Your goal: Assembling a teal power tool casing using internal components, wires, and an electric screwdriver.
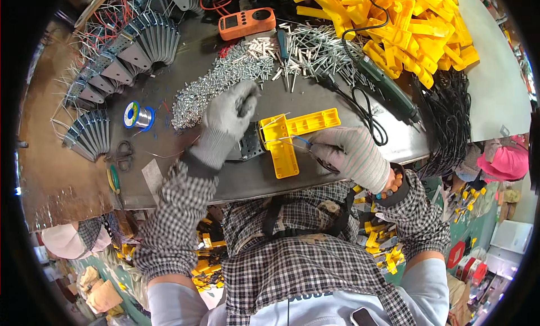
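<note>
On the metal bench in front of me lies a yellow plastic T-shaped housing (284, 157), joined at its left to a dark metal block (251, 144). White wires cross its middle. My right hand (351, 154), in a striped glove, is closed at the housing's right side. A thin blue wire (302, 139) runs to its fingertips, and a black cable (327, 167) curves out below them. My left hand (230, 112), in a grey glove, is raised beyond the block, beside the heap of small screws (216, 81). Its fingers are curled in; what they hold, if anything, is hidden.
Yellow housings (416, 28) are piled at the back right, near a dark green electric screwdriver (385, 84) and metal pins (315, 45). An orange multimeter (246, 23) lies at the back. Leftward are a solder spool (138, 117), scissors (122, 152) and rows of metal blocks (90, 134).
</note>
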{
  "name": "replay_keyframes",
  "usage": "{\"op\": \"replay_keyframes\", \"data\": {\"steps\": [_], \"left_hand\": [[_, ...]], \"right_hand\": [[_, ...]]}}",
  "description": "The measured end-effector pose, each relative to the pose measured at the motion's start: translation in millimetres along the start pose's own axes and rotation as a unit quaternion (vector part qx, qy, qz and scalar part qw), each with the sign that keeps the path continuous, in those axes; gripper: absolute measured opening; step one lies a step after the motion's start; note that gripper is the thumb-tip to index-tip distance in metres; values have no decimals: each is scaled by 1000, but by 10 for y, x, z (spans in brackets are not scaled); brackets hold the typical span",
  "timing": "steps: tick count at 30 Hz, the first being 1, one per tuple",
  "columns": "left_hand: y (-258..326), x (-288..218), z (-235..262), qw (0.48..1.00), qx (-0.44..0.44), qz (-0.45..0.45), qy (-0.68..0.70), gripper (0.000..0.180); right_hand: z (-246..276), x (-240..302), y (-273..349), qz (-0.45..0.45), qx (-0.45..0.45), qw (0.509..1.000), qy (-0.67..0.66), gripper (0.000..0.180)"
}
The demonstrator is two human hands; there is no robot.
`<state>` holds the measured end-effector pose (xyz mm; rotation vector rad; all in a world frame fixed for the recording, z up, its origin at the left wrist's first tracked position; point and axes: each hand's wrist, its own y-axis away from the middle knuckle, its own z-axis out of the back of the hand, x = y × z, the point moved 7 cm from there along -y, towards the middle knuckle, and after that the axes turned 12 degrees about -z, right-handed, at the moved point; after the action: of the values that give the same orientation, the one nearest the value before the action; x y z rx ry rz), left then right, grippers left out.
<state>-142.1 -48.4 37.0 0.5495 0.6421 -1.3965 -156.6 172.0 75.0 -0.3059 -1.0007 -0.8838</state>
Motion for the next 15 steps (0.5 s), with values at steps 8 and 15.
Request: {"op": "replay_keyframes", "data": {"steps": [8,15], "left_hand": [[608,-191,-202,865,-114,10,489,16],[725,-387,-220,859,-68,22,508,17]], "right_hand": [[-141,-95,5,-100,32,986,-131,20],[-224,-9,57,-33,-26,992,-119,20]]}}
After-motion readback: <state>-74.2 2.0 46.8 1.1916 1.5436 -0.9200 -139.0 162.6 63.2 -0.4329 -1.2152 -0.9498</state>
